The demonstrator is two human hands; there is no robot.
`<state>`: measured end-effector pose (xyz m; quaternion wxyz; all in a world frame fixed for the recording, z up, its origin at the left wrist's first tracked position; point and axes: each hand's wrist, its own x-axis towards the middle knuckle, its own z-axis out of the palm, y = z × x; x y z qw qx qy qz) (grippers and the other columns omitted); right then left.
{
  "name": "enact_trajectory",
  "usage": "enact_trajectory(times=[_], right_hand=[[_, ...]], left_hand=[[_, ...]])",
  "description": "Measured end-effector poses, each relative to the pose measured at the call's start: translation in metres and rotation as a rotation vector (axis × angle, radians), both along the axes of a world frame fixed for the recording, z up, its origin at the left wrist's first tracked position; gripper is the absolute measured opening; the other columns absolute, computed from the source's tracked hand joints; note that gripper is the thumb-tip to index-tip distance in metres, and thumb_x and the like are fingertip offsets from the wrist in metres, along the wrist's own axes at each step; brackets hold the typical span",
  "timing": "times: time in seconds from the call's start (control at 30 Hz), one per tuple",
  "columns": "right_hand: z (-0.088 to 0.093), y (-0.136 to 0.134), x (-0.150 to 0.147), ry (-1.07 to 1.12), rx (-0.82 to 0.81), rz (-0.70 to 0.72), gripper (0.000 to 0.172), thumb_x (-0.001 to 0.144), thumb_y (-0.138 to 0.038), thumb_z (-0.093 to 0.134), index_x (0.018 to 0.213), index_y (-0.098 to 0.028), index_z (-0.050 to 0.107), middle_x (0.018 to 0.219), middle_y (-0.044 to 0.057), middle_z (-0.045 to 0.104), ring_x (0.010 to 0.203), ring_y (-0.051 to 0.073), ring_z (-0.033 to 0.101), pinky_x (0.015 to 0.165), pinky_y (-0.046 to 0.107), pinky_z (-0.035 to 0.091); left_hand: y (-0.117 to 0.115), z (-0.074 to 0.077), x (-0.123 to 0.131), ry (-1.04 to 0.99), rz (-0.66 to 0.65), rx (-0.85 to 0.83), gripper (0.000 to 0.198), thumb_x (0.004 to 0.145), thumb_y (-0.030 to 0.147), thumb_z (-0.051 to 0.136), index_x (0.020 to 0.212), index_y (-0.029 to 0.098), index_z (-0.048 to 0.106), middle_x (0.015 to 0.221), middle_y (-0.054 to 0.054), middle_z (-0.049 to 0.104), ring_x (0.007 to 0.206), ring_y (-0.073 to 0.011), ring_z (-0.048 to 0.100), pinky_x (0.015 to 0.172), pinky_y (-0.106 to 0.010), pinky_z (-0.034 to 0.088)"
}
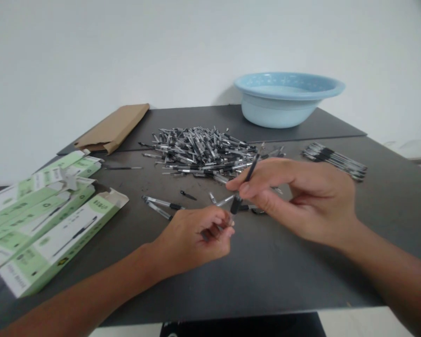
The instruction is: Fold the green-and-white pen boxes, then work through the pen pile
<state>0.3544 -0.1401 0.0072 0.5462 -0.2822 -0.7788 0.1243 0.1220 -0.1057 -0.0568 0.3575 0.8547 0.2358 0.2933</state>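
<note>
Between the thumb and fingers of my right hand (308,201) is a black pen (236,204), tilted. Its upper part is thin and dark, and a wider black sleeve shows at the lower end. My left hand (201,236) is closed in a pinch just below that end. A small pale piece shows at its fingertips, too blurred to name. Whether it joins the pen I cannot tell. Just behind my hands lie a few loose pens (161,202) and a small black pen cap (188,194). Farther back is a large heap of clear and black pens (203,150).
Green and white pen boxes (66,238) are stacked at the left. A brown paper envelope (115,124) lies behind them, and a thin refill (122,168) lies nearby. At the back right stands a light blue basin (280,112). A row of pens (333,159) lies at the right.
</note>
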Motion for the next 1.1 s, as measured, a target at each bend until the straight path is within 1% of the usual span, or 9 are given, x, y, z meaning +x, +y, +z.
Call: enact_trajectory(times=[0.07,0.17,0.27,0.37,0.5,0.67,0.83,0.97,1.1], right_hand=[[0.000,0.001,-0.002,-0.080,0.025,0.043,0.030,0.091,-0.004,0.070,0.108,-0.026,0.082,0.106,0.002,0.087,0.102,0.020,0.083,0.098,0.035,0.067],[-0.003,0.000,-0.005,-0.173,0.009,0.023,0.031,0.095,0.000,0.063,0.109,-0.021,0.081,0.118,0.004,0.086,0.121,0.021,0.078,0.119,0.041,0.055],[-0.006,-0.001,-0.006,-0.201,0.015,0.005,0.030,0.096,0.000,0.064,0.115,-0.016,0.080,0.126,0.009,0.083,0.134,0.023,0.072,0.124,0.042,0.050],[-0.009,-0.002,-0.006,-0.183,0.032,-0.017,0.028,0.096,-0.004,0.069,0.120,-0.014,0.079,0.129,0.012,0.082,0.135,0.024,0.072,0.120,0.038,0.056],[-0.017,-0.002,-0.003,-0.129,0.005,-0.197,0.037,0.095,-0.015,0.078,0.131,-0.024,0.075,0.131,0.005,0.082,0.120,0.018,0.079,0.104,0.027,0.063],[-0.035,0.010,0.010,-0.074,-0.119,-0.345,0.046,0.101,-0.026,0.074,0.145,-0.034,0.065,0.103,-0.002,0.086,0.088,0.015,0.082,0.075,0.025,0.064],[-0.047,0.025,0.024,-0.255,-0.265,-0.441,0.037,0.104,-0.042,0.070,0.139,-0.031,0.070,0.078,-0.004,0.080,0.058,0.012,0.071,0.059,0.026,0.055],[-0.052,0.032,0.027,-0.340,-0.299,-0.491,0.035,0.102,-0.050,0.069,0.127,-0.027,0.077,0.065,-0.004,0.073,0.050,0.013,0.065,0.053,0.027,0.049],[-0.057,0.037,0.031,-0.383,-0.332,-0.563,0.037,0.100,-0.056,0.068,0.120,-0.028,0.082,0.061,-0.003,0.071,0.051,0.016,0.067,0.052,0.029,0.049]], left_hand=[[0.002,0.004,0.000,0.048,0.022,-0.008,0.007,0.090,0.020,0.064,0.095,0.019,0.069,0.072,0.002,0.079,0.059,-0.0101,0.076,0.052,-0.012,0.055],[0.007,0.007,-0.001,0.073,0.035,0.033,0.007,0.089,0.022,0.064,0.093,0.018,0.069,0.069,0.002,0.078,0.056,-0.0100,0.074,0.052,-0.014,0.054],[0.011,0.006,-0.002,0.044,0.051,0.086,0.007,0.088,0.022,0.063,0.091,0.019,0.068,0.070,0.001,0.078,0.056,-0.0107,0.074,0.053,-0.015,0.054],[0.014,0.006,-0.003,0.036,0.091,0.090,0.003,0.088,0.023,0.064,0.088,0.020,0.065,0.070,0.002,0.077,0.057,-0.0121,0.075,0.053,-0.017,0.054],[0.020,0.009,-0.006,0.064,0.162,0.023,0.007,0.089,0.025,0.063,0.091,0.020,0.067,0.073,0.000,0.078,0.064,-0.0154,0.078,0.053,-0.020,0.056],[0.039,0.014,-0.016,-0.033,0.322,0.029,0.009,0.093,0.026,0.063,0.092,0.019,0.068,0.076,-0.001,0.080,0.061,-0.0143,0.077,0.057,-0.021,0.059],[0.073,0.023,-0.038,-0.232,0.552,0.142,0.006,0.094,0.026,0.065,0.095,0.021,0.065,0.080,0.002,0.080,0.058,-0.0120,0.076,0.056,-0.019,0.059],[0.098,0.030,-0.059,-0.325,0.679,0.250,0.015,0.093,0.026,0.064,0.107,0.021,0.066,0.080,0.003,0.080,0.055,-0.0129,0.075,0.053,-0.021,0.057],[0.114,0.032,-0.074,-0.360,0.776,0.332,0.011,0.093,0.022,0.060,0.103,0.021,0.065,0.075,0.004,0.077,0.053,-0.0114,0.072,0.053,-0.021,0.055]])
